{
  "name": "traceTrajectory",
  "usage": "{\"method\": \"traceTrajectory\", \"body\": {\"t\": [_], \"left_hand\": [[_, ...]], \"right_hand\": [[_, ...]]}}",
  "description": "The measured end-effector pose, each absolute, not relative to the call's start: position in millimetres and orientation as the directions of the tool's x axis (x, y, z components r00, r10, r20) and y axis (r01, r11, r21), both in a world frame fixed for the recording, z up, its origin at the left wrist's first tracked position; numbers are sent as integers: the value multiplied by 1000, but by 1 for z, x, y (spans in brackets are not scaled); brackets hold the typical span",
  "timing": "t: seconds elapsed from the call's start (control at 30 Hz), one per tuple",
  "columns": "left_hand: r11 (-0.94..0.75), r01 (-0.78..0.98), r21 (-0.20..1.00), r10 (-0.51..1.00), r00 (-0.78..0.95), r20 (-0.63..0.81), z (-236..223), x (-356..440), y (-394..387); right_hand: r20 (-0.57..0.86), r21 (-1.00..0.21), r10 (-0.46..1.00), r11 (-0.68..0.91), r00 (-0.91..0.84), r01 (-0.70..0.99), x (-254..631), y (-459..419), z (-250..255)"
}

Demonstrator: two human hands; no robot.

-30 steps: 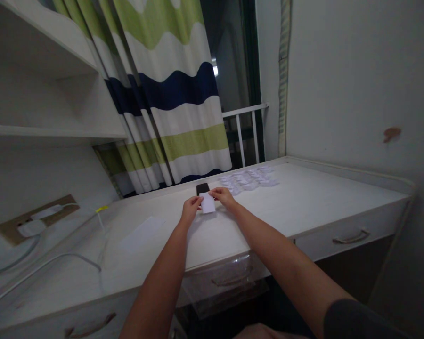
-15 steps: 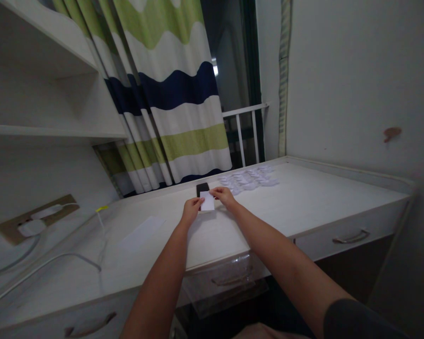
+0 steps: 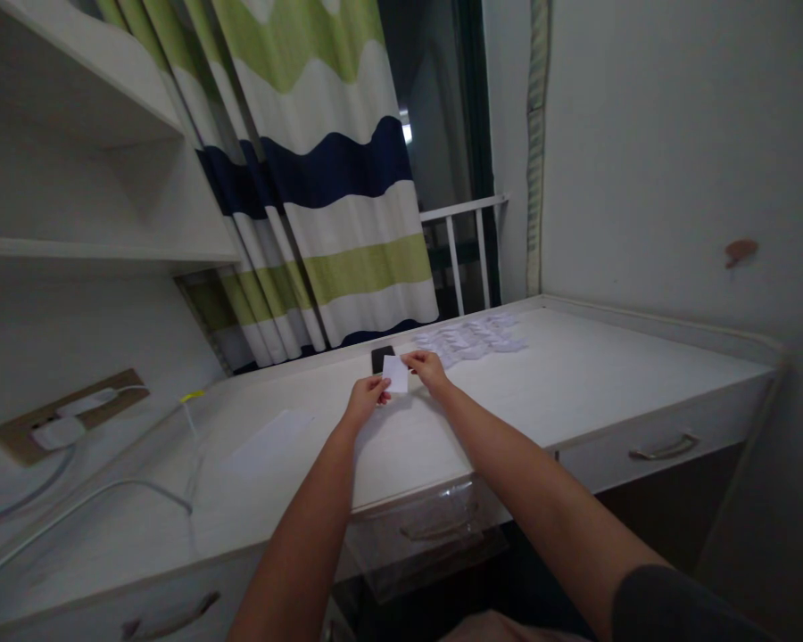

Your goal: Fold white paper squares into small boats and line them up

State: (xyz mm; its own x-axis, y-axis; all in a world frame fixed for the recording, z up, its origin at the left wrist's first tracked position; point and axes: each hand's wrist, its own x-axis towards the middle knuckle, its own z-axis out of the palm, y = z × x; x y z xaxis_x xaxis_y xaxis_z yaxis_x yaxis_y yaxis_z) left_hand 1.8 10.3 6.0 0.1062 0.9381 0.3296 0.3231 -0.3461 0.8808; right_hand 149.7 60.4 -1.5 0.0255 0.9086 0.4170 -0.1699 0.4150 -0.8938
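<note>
Both of my hands are at the far edge of a white desk (image 3: pixel 542 392). My left hand (image 3: pixel 367 399) and my right hand (image 3: pixel 428 370) pinch opposite edges of a small white paper card (image 3: pixel 395 374). Just left of the card, a black phone (image 3: pixel 382 358) lies on the desk, its lower part hidden by my left fingers and the card. To the right of my right hand lies a flat spread of several small white paper pieces (image 3: pixel 468 341). A white sheet of paper (image 3: pixel 268 441) lies nearer me, left of my left forearm.
A white cable (image 3: pixel 86 504) runs across the desk's left side from a wall socket panel (image 3: pixel 60 431). White shelves (image 3: pixel 94 178) stand at upper left. A striped curtain (image 3: pixel 335 178) and white railing (image 3: pixel 465 245) stand behind the desk. Drawers with handles sit below its front edge.
The card has moved away from me and now sits more to the right of the phone, showing more of the phone. Both hands moved forward with it.
</note>
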Motion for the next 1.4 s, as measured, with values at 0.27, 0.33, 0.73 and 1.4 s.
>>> {"method": "traceTrajectory", "body": {"t": [0.27,0.33,0.73,1.4], "left_hand": [[-345,309,887,939,124,322,2,-1,15],[-340,301,891,940,139,312,1,-1,14],[-317,344,884,948,147,282,-2,0,15],[-376,266,888,926,66,373,-1,3,10]], "right_hand": [[409,-895,912,409,37,-178,149,58,-1],[393,-898,918,396,55,-190,150,59,0],[323,-917,943,333,82,-221,151,56,1],[294,-894,910,154,-291,-422,146,36,9]]}}
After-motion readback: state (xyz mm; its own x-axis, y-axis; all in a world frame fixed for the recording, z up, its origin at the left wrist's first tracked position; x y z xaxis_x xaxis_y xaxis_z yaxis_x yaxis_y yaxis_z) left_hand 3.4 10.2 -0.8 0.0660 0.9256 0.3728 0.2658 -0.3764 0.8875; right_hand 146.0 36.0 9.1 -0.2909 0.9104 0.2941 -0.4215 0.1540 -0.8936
